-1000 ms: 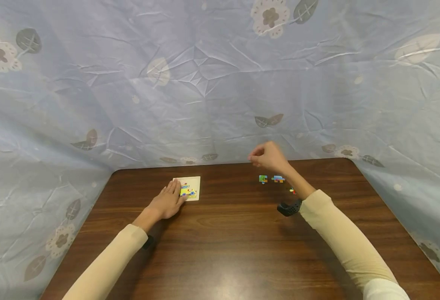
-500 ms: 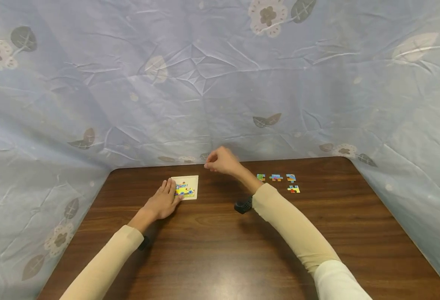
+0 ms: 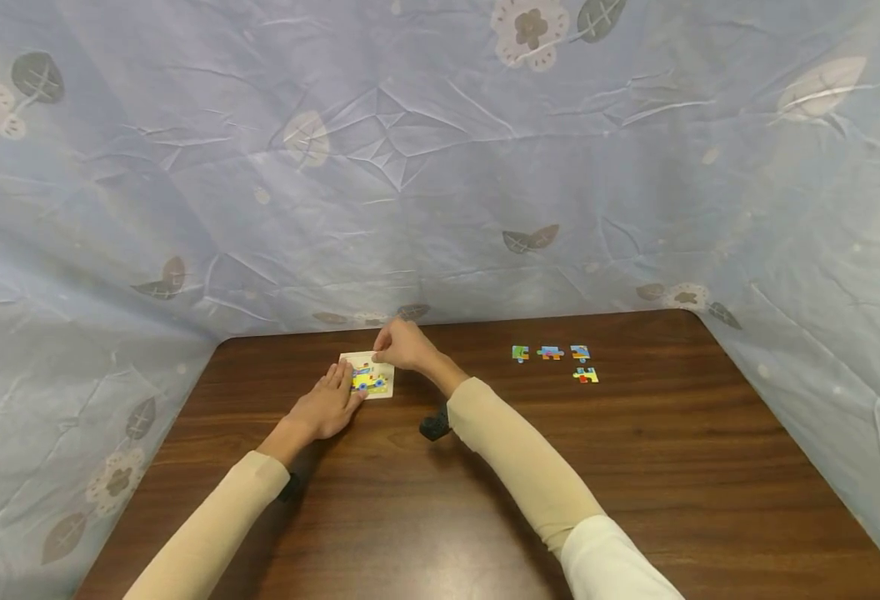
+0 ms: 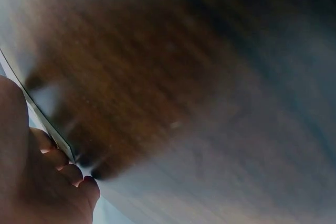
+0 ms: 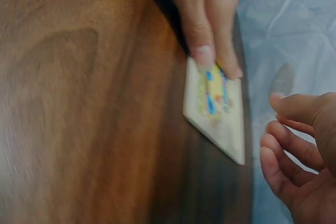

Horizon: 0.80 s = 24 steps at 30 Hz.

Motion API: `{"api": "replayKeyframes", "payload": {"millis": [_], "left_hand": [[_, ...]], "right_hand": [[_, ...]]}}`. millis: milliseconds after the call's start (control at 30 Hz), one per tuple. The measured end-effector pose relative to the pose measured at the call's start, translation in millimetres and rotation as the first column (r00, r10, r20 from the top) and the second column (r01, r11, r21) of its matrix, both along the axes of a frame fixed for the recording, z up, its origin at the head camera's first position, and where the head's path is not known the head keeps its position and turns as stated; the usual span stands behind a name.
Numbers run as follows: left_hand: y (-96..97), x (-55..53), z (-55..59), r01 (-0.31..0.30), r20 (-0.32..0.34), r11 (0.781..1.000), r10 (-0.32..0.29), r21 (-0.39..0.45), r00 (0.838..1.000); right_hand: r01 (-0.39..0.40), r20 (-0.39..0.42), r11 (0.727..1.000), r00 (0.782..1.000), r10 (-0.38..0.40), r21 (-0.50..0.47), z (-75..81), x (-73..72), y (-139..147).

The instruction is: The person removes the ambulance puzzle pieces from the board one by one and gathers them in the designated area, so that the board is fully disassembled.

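A small cream-coloured puzzle board (image 5: 226, 140) with a colourful vehicle picture (image 3: 368, 380) lies near the table's far edge, left of centre. Across its left side rests my left hand (image 3: 323, 410), fingers stretched out; in the left wrist view this hand (image 4: 47, 182) lies along the board's edge. Above the board's upper right corner is my right hand (image 3: 404, 346), thumb and index finger brought close together. In the right wrist view that hand's (image 5: 302, 156) other fingers are loosely curled. I cannot tell whether something small sits between the right fingertips.
Several loose jigsaw pieces, among them a green one (image 3: 520, 353), a blue one (image 3: 550, 352) and a yellow-red one (image 3: 586, 376), lie at the back right of the brown wooden table (image 3: 410, 500). A floral pale-blue cloth (image 3: 440, 208) hangs close behind the table.
My right hand has swept left from above the loose pieces and come down to the board's corner, uncovering the pieces on the right. My left hand has stayed on the board.
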<state>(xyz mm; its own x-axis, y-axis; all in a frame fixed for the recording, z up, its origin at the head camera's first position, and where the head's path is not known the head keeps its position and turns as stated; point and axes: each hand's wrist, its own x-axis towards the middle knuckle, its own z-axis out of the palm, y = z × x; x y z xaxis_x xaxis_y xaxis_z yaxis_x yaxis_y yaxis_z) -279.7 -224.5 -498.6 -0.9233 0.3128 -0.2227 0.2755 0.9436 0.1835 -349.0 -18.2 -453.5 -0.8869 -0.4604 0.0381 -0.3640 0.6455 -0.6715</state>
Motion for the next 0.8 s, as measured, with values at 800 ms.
{"api": "replayKeyframes", "payload": {"millis": [800], "left_hand": [[6.2, 0.1, 4.2, -0.018, 0.022, 1.0, 0.019, -0.022, 1.0]], "right_hand": [[0.032, 0.097, 0.999, 0.995, -0.033, 0.013, -39.2, 6.0, -36]]}}
